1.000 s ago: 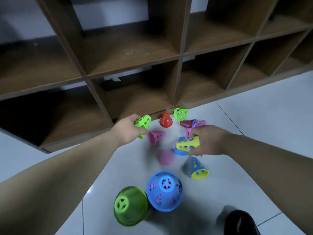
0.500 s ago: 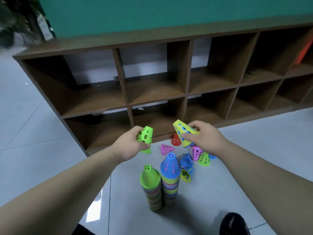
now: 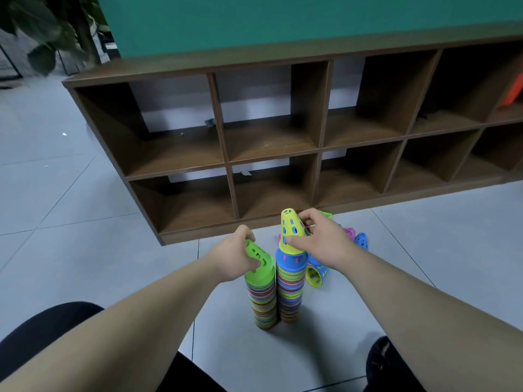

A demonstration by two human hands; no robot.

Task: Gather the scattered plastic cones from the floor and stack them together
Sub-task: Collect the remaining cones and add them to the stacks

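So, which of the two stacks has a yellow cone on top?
The right stack: the right hand holds a yellow cone on it, above a blue cone. The left stack is topped by a green cone, held by the left hand.

One wide-angle camera, worn on the person's head, looks forward and steeply down at the tiled floor point(image 3: 85, 210). It sits close above the left hand point(image 3: 235, 258) and right hand point(image 3: 319, 241) at mid-frame. It faces the wooden shelf point(image 3: 324, 108), which stands farther off across the upper half of the view.
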